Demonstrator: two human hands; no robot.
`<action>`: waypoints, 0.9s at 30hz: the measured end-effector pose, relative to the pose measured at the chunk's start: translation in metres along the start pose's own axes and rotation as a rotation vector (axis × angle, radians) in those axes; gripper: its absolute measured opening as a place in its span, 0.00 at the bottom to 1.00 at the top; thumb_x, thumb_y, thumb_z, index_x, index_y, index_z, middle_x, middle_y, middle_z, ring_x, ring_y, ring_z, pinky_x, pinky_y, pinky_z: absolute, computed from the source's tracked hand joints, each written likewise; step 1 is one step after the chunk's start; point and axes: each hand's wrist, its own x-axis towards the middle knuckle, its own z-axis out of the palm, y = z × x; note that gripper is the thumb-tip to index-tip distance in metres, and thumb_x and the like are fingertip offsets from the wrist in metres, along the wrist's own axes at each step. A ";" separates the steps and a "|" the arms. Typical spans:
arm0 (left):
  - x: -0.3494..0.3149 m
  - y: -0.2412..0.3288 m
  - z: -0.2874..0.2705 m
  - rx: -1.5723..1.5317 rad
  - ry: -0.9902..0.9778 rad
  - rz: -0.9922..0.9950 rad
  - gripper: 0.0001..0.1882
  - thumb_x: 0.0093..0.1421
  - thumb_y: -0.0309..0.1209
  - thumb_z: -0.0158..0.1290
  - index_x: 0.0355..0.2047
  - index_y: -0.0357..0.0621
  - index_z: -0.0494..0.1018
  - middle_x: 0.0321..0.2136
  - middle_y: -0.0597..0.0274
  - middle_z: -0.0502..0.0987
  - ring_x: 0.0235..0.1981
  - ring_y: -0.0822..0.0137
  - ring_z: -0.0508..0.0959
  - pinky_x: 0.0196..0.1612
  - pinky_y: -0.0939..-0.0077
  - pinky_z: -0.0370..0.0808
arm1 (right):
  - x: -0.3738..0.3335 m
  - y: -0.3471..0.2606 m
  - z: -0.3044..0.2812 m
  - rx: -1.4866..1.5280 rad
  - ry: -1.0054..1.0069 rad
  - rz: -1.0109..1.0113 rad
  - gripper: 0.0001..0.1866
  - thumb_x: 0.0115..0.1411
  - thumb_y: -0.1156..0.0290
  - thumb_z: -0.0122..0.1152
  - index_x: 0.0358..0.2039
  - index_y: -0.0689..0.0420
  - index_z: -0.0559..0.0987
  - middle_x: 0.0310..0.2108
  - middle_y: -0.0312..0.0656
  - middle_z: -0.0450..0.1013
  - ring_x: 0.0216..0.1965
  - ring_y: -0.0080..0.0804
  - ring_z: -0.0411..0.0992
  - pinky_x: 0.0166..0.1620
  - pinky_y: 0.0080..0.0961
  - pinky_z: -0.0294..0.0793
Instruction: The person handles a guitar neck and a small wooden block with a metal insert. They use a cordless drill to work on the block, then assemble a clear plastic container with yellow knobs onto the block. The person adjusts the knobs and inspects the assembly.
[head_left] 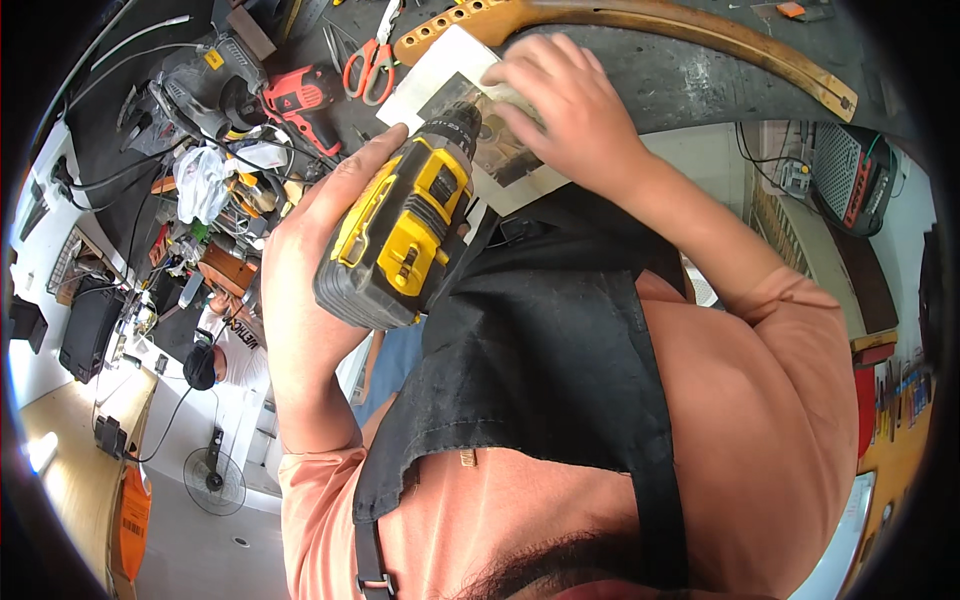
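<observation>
While the left hand [312,225] grips a cordless drill [400,235] with pale collar lettering [452,127], the right hand [570,105] half-curls over a picture-printed sheet [508,160], hold unclear, across the dark worktop [690,85] edge; a fan [213,480] stands behind.

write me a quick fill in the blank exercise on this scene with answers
1. The left hand holds a power drill coloured black and ____.
2. The other hand, the ____ one, is over the pale-bordered sheet.
3. The second drill, just left of the scissors, is black and ____.
4. The apron is ____.

Missing words: yellow; right; red; black.
</observation>
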 end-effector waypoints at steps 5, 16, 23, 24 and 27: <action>-0.005 0.002 0.000 -0.009 0.019 -0.015 0.37 0.52 0.30 0.71 0.66 0.47 0.80 0.55 0.49 0.87 0.56 0.49 0.87 0.59 0.61 0.82 | 0.011 0.008 0.013 0.000 -0.105 -0.070 0.10 0.60 0.71 0.73 0.41 0.52 0.82 0.43 0.36 0.74 0.50 0.41 0.73 0.53 0.43 0.74; -0.073 -0.022 0.017 -0.393 0.022 -0.213 0.36 0.53 0.27 0.70 0.64 0.32 0.79 0.60 0.44 0.85 0.59 0.56 0.86 0.65 0.67 0.77 | 0.012 -0.002 0.011 0.087 -0.079 0.042 0.17 0.62 0.71 0.72 0.52 0.51 0.83 0.45 0.43 0.73 0.52 0.45 0.73 0.59 0.42 0.74; -0.089 -0.028 0.044 -0.220 0.039 -0.184 0.39 0.52 0.31 0.72 0.67 0.48 0.79 0.56 0.49 0.86 0.57 0.50 0.86 0.60 0.61 0.81 | -0.017 0.010 0.025 0.330 -0.181 0.388 0.27 0.72 0.64 0.69 0.67 0.55 0.71 0.55 0.51 0.78 0.59 0.48 0.78 0.62 0.42 0.76; -0.089 -0.028 0.046 -0.197 0.031 -0.194 0.39 0.52 0.31 0.73 0.67 0.49 0.79 0.56 0.50 0.86 0.57 0.50 0.87 0.60 0.61 0.82 | -0.018 0.009 0.025 0.325 -0.212 0.399 0.26 0.74 0.62 0.67 0.67 0.56 0.71 0.56 0.53 0.78 0.60 0.50 0.78 0.62 0.42 0.76; -0.090 -0.031 0.052 -0.211 0.046 -0.201 0.39 0.52 0.31 0.72 0.68 0.51 0.79 0.57 0.50 0.86 0.57 0.49 0.86 0.60 0.60 0.82 | -0.022 0.007 0.023 0.325 -0.274 0.418 0.25 0.77 0.59 0.62 0.66 0.59 0.71 0.58 0.60 0.79 0.61 0.56 0.78 0.62 0.44 0.76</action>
